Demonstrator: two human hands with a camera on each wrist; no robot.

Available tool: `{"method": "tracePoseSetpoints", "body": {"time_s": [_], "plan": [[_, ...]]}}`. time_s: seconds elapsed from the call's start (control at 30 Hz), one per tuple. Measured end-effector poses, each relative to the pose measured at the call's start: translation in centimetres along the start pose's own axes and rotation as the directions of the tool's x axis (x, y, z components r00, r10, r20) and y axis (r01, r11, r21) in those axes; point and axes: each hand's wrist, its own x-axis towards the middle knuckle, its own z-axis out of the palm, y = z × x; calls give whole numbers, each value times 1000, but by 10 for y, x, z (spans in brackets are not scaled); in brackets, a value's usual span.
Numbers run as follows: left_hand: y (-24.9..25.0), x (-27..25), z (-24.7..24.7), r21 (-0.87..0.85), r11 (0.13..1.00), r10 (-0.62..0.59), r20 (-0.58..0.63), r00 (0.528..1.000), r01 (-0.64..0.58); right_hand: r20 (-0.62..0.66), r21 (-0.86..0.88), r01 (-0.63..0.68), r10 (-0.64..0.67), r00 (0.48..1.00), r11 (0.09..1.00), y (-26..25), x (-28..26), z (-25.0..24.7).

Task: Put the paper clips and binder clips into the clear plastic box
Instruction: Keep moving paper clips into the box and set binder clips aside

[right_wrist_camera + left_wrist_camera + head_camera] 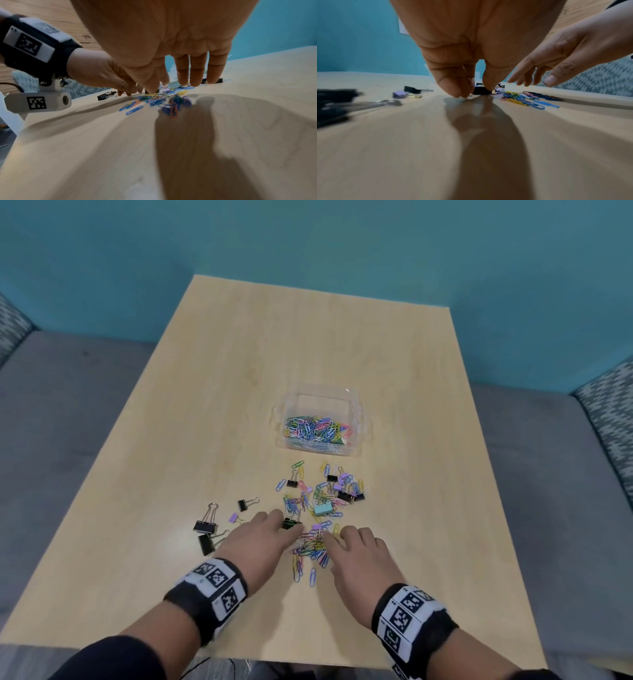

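Observation:
The clear plastic box (355, 419) stands mid-table with several coloured paper clips inside. More paper clips and small binder clips (329, 491) lie scattered in front of it. A heap of coloured paper clips (310, 551) (154, 100) lies between my two hands. My left hand (281, 522) is bent down at the heap's left side. Its fingertips (455, 90) are on the table and its thumb touches a black binder clip (481, 91). My right hand (337, 534) (173, 88) stands at the heap's right side, fingers straight and pointing down onto the clips. Neither hand visibly holds anything.
Several black binder clips (205, 534) and a small purple one (233, 518) lie left of my left hand. A teal binder clip (322, 509) sits just beyond the heap. The wooden table (239, 371) meets a teal wall at the back, with grey seating on both sides.

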Motion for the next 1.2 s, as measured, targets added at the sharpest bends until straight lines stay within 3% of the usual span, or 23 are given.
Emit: {"method": "tracePoseSetpoints", "body": {"time_s": [0.07, 0.13, 0.2, 0.3, 0.47, 0.57, 0.6, 0.63, 0.67, 0.7, 0.73, 0.77, 0.8, 0.87, 0.9, 0.97, 1.03, 1.13, 1.2], "plan": [[-6, -7, 6, -167, 980, -119, -74, 990, 106, -6, 3, 0, 0, 1000, 1000, 3, -7, 2], [-6, -6, 7, -394, 875, -343, -92, 935, 283, -2, 13, -9, 9, 1000, 1000, 5, -11, 3], [-2, -1, 8, -481, 784, -482, -74, 873, 392, 5, 24, -20, 20, 1000, 1000, 5, -13, 2], [7, 9, 6, -454, 791, -488, -64, 871, 410, 3, 35, -28, 28, 1000, 999, 4, -13, 2], [14, 10, 2, -273, 919, -315, -74, 946, 285, -17, 49, -10, 11, 1000, 999, -1, -13, 3], [16, 8, -5, -324, 897, -329, -33, 944, 302, -21, 51, -6, 7, 1000, 999, -4, -13, 2], [17, 5, -11, -414, 839, -379, 22, 925, 353, -21, 55, -5, 6, 1000, 998, -4, -13, 3], [17, 5, -16, -577, 699, -451, 103, 887, 423, -22, 59, -2, 4, 1000, 998, -4, -14, 3], [17, 6, -22, -761, 431, -502, 244, 830, 484, -21, 65, 3, -1, 1000, 998, -4, -14, 3], [19, 6, -27, -858, 96, -473, 407, 781, 505, -17, 73, 7, -6, 1000, 997, -3, -14, 4], [18, 5, -30, -849, -171, -410, 523, 747, 500, -12, 80, 11, -10, 1000, 997, -3, -13, 4], [15, 4, -31, -816, -293, -367, 577, 729, 498, -9, 84, 14, -13, 1000, 996, -3, -13, 4], [12, 1, -33, -800, -319, -357, 598, 718, 508, -11, 88, 16, -15, 1000, 996, -4, -12, 4], [1, -6, -31, -830, -270, -417, 557, 718, 487, -14, 103, 22, -21, 1000, 994, -5, -11, 3], [-5, -10, -28, -860, -182, -476, 502, 723, 477, -12, 108, 30, -29, 1000, 994, -6, -10, 3], [-19, -20, -23, -850, 145, -589, 336, 735, 506, -9, 105, 49, -49, 999, 993, -5, -9, 5], [-29, -28, -19, -694, 473, -649, 142, 748, 543, -1, 102, 64, -65, 998, 993, -5, -9, 7], [-30, -28, -12, -459, 785, -531, -155, 833, 416, 31, 78, 92, -95, 995, 993, -6, -7, 10], [-21, -19, -7, -321, 907, -349, -216, 912, 272, 56, 55, 103, -106, 993, 993, -9, -2, 11]]}}
